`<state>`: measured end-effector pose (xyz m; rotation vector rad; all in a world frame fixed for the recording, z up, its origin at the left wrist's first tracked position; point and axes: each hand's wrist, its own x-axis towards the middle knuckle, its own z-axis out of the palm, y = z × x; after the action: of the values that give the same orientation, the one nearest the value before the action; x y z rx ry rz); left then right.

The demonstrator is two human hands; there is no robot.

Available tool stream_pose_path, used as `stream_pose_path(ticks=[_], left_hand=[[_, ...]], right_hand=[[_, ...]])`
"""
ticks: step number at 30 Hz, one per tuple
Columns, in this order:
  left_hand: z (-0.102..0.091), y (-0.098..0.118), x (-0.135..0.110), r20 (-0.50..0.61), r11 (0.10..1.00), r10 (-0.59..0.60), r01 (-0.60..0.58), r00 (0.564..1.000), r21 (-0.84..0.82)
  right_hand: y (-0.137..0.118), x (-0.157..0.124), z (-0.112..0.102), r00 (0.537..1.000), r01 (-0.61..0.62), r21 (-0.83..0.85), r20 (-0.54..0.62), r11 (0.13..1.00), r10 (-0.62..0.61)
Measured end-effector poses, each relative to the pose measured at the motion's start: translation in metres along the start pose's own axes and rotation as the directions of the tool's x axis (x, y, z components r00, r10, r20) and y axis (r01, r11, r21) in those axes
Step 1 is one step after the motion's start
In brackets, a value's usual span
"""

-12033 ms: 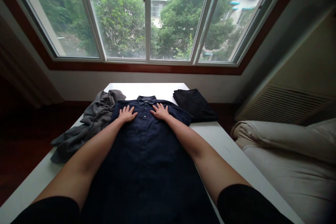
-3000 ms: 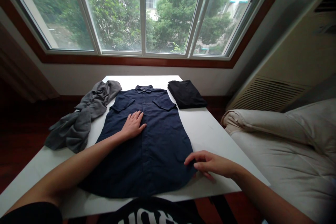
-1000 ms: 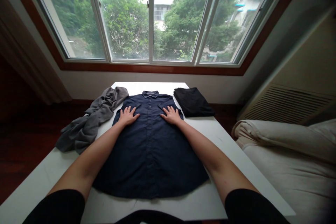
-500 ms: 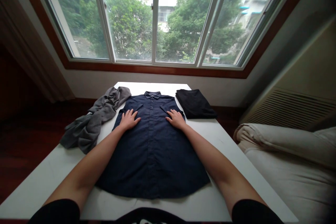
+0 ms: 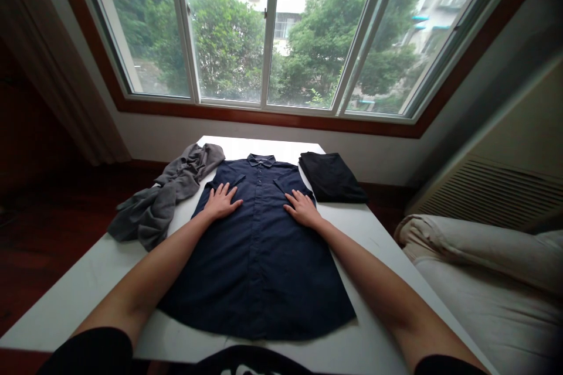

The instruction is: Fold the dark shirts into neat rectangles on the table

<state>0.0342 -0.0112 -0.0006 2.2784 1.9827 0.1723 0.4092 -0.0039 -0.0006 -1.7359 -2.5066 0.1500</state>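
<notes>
A navy button-up shirt [image 5: 257, 252] lies flat, front up, on the white table [image 5: 88, 287], collar toward the window. My left hand [image 5: 221, 202] rests flat on its left chest area, fingers spread and open. My right hand [image 5: 301, 209] lies flat on the right chest area, fingers apart. Both palms press on the fabric and hold nothing. The sleeves are tucked out of sight under the body.
A crumpled grey garment [image 5: 165, 196] lies at the table's far left. A folded black garment [image 5: 331, 177] sits at the far right. A cream sofa cushion [image 5: 479, 258] is at the right, a window [image 5: 268, 29] beyond the table.
Both hands have slid a little down the shirt from the pockets toward me. Three seconds ago my right hand was at the shirt's lower right hem.
</notes>
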Motion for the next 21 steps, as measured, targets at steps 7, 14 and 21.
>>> stream_pose_path(ticks=[7, 14, 21], left_hand=[[-0.003, 0.003, -0.002, -0.007, 1.0, -0.027, 0.027, 1.0, 0.005], [-0.011, 0.025, 0.004, -0.051, 0.997, -0.003, 0.007, 0.999, 0.071], [-0.009, 0.056, 0.014, -0.214, 0.987, 0.092, -0.061, 0.972, 0.151]], right_hand=[[-0.007, -0.004, -0.009, 0.997, -0.047, 0.007, 0.068, 0.999, 0.047], [-0.037, 0.027, -0.016, 0.999, 0.025, 0.013, -0.042, 1.0, -0.024], [-0.054, 0.062, -0.006, 0.997, -0.014, 0.046, -0.079, 0.999, 0.017]])
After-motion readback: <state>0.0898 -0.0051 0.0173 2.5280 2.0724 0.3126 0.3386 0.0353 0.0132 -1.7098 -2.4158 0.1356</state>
